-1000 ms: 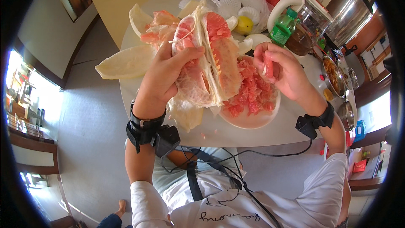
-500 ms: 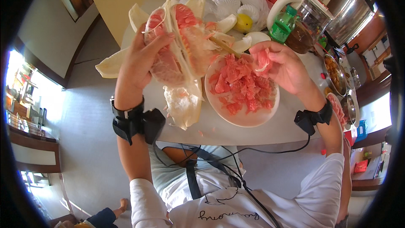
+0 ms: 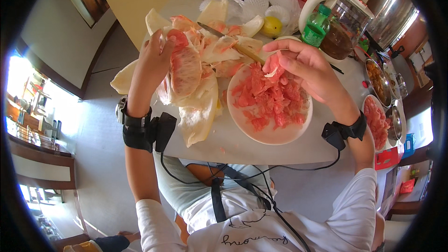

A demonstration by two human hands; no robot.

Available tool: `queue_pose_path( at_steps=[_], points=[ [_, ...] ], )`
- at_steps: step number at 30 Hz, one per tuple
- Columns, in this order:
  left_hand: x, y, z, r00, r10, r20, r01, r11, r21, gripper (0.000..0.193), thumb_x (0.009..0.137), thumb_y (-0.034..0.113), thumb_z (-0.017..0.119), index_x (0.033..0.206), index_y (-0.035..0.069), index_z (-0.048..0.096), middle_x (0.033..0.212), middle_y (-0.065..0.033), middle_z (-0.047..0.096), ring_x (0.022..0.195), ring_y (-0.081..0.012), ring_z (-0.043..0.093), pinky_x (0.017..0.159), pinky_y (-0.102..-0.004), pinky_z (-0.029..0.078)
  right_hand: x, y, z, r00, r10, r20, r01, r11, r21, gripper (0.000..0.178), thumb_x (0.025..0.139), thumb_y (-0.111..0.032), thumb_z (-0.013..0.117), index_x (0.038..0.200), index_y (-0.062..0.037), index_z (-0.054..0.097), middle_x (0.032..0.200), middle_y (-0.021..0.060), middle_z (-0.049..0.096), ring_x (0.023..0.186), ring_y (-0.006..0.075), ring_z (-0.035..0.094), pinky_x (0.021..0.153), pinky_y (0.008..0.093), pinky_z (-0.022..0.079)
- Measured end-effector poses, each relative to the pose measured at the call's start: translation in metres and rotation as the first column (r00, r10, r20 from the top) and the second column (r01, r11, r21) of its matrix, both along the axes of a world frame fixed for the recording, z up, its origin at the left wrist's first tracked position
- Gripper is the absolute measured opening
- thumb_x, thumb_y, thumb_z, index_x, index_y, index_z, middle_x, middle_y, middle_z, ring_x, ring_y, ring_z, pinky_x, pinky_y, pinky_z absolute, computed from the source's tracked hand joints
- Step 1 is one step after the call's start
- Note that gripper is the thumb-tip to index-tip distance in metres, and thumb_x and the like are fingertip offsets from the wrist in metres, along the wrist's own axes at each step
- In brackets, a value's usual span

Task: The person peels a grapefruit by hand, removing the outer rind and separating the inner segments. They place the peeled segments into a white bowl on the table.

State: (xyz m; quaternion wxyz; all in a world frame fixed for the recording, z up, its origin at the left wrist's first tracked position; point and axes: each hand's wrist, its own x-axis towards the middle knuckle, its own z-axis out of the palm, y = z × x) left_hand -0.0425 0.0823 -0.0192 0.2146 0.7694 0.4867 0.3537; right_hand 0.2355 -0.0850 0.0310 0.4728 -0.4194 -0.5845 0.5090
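My left hand (image 3: 157,58) grips a large section of peeled pomelo (image 3: 185,72), pink flesh showing through its pale membrane. Below and beside that section lie thick white pieces of pomelo rind (image 3: 198,116). Above the white plate (image 3: 268,137), my right hand (image 3: 308,67) pinches a small piece of pomelo flesh (image 3: 275,66) between thumb and fingers. Loose pink pomelo flesh (image 3: 263,95) is heaped on the plate. A knife (image 3: 249,52) with a yellowish handle rests on the peel scraps, its blade pointing up and left.
Beyond the peel are a yellow fruit (image 3: 271,26), white foam netting, a green bottle (image 3: 316,27) and a glass jug of brown liquid (image 3: 343,37). A large steel pot (image 3: 389,11) stands at far right. Nearer are metal dishes and another plate of pink flesh (image 3: 376,121).
My left hand has drawn the pomelo section lower and turned it, uncovering the knife blade and peel behind. My right hand has shifted left over the plate with its piece.
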Motion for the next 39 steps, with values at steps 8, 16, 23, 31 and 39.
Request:
queue_pose_path(
  at_steps=[8, 16, 23, 31, 39],
  points=[
    [0.023, -0.050, 0.037, 0.990, 0.035, -0.138, 0.041, 0.857, 0.513, 0.032, 0.088, 0.018, 0.054, 0.114, -0.001, 0.056, 0.117, -0.0213, 0.056, 0.101, -0.0365, 0.056, 0.088, -0.0383, 0.044, 0.005, 0.012, -0.009, 0.997, -0.021, -0.069, 0.013, 0.994, -0.106, 0.030, 0.090, -0.017, 0.061, 0.109, 0.0056, 0.055, 0.088, 0.0061, 0.064, 0.077, 0.0078, 0.061, 0.069, 0.0204, 0.050],
    [0.073, -0.113, 0.060, 0.866, -0.486, -0.115, 0.485, 0.874, -0.036, 0.019, 0.082, 0.015, 0.064, 0.092, -0.001, 0.064, 0.082, -0.0126, 0.066, 0.070, -0.0241, 0.062, 0.068, -0.0298, 0.048, 0.003, 0.013, -0.014, 0.996, -0.030, -0.088, 0.019, 0.992, -0.123, 0.030, 0.089, -0.020, 0.063, 0.104, 0.0052, 0.058, 0.085, 0.0071, 0.065, 0.073, 0.0090, 0.062, 0.068, 0.0204, 0.051],
    [0.080, -0.120, 0.056, 0.871, -0.472, -0.137, 0.482, 0.875, 0.051, 0.017, 0.080, 0.012, 0.064, 0.092, 0.000, 0.064, 0.080, -0.0134, 0.066, 0.069, -0.0251, 0.063, 0.065, -0.0303, 0.048, 0.001, 0.010, -0.015, 0.997, -0.031, -0.065, 0.026, 0.997, -0.075, 0.031, 0.090, -0.021, 0.062, 0.105, 0.0056, 0.059, 0.085, 0.0084, 0.065, 0.076, 0.0099, 0.063, 0.070, 0.0217, 0.051],
    [0.081, -0.125, 0.058, 0.851, -0.506, -0.139, 0.517, 0.854, 0.059, 0.016, 0.079, 0.008, 0.062, 0.092, -0.001, 0.063, 0.080, -0.0145, 0.065, 0.072, -0.0276, 0.062, 0.068, -0.0317, 0.048, -0.002, 0.002, -0.014, 0.999, -0.039, -0.011, 0.038, 0.999, -0.032, 0.033, 0.090, -0.017, 0.061, 0.111, 0.0075, 0.059, 0.089, 0.0087, 0.066, 0.075, 0.0083, 0.061, 0.070, 0.0205, 0.049],
    [0.081, -0.134, 0.058, 0.860, -0.485, -0.160, 0.509, 0.841, 0.182, 0.017, 0.073, 0.004, 0.064, 0.089, 0.000, 0.062, 0.082, -0.0130, 0.064, 0.076, -0.0273, 0.061, 0.070, -0.0330, 0.047, -0.004, -0.007, -0.010, 0.998, 0.070, -0.005, -0.070, 0.998, 0.000, 0.040, 0.088, -0.012, 0.062, 0.123, 0.0066, 0.052, 0.103, 0.0081, 0.064, 0.087, 0.0077, 0.060, 0.076, 0.0209, 0.049]
  ],
)
